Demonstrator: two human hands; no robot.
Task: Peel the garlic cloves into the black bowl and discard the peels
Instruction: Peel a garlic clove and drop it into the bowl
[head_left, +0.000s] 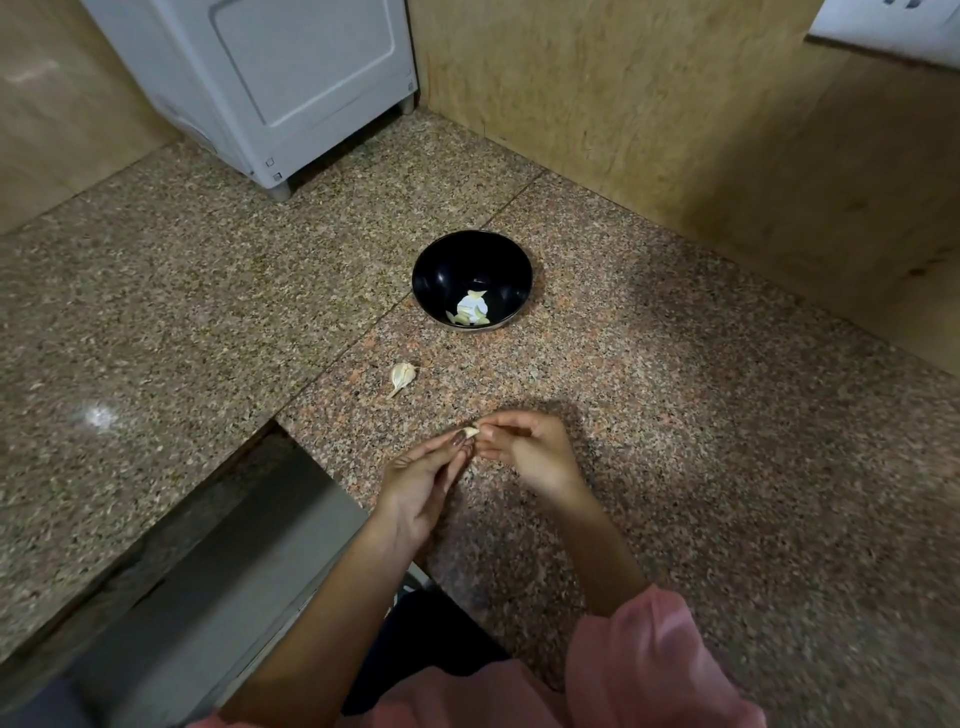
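While you peel: your left hand (421, 483) and right hand (524, 447) meet just above the worktop (675, 415), near its front edge.
Left hand: thumb and fingertips pinch the held clove (470, 431) from one side; the other fingers lie fairly straight.
Right hand: curled fingers nip the same clove from the other side, in what reads as a pull at the skin.
Held clove: small and pale between your fingertips, well short of the bowl; whether skin is on it is too small to tell.
Black bowl (431, 270): upright on the worktop beyond your hands, apart from them.
Bowl contents: pale pieces (470, 310) lie at the bottom, some yellowish like peeled cloves, some white and flat like skin; you cannot sort them surely.
Loose clove (402, 375): lies on the worktop between hands and bowl, skin and tail seemingly on, touched by nothing.
Done, by judgement: a few cloves appear peeled and dropped in.
Left, by judgement: finish the held clove, peel the loose one, then discard the peels, including any white skin in the bowl; no place for peels shows.
Surroundings: a white appliance (270, 88) stands at the far corner.
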